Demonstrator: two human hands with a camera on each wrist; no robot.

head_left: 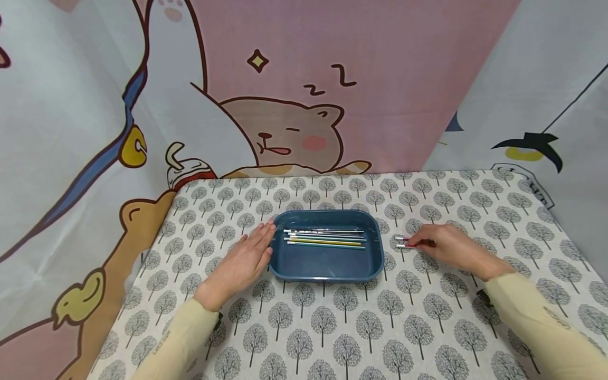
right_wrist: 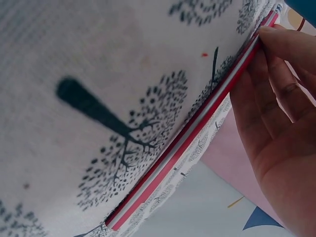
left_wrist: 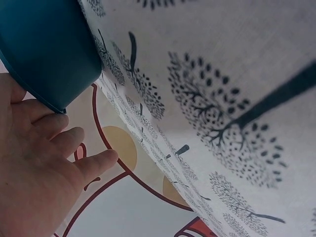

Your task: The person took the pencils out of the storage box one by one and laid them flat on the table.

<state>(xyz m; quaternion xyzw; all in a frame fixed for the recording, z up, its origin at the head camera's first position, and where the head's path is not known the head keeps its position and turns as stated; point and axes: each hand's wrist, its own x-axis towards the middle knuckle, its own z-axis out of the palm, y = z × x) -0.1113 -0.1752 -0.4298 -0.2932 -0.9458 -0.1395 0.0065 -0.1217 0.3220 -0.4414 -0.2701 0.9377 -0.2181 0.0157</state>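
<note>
A dark blue rectangular tray (head_left: pixel 328 270) stands on the cloth with several pencils (head_left: pixel 328 243) lying side by side in it. My left hand (head_left: pixel 249 254) touches the tray's left end with its fingers extended; in the left wrist view the fingertips are right at the tray's rim. To the right of the tray, my right hand (head_left: pixel 446 247) pinches a red pencil with a pale stripe (right_wrist: pixel 173 153) between thumb and fingers, close over the cloth. Two pale eraser ends (head_left: pixel 400 246) stick out leftward from under these fingers, pointing at the tray.
A white cloth with a grey tree print (head_left: pixel 328 316) covers the table. Behind it hangs a backdrop with a cartoon sleeping bear (head_left: pixel 294 132), meeting the table's back edge. More printed fabric (head_left: pixel 560 79) hangs on the right side.
</note>
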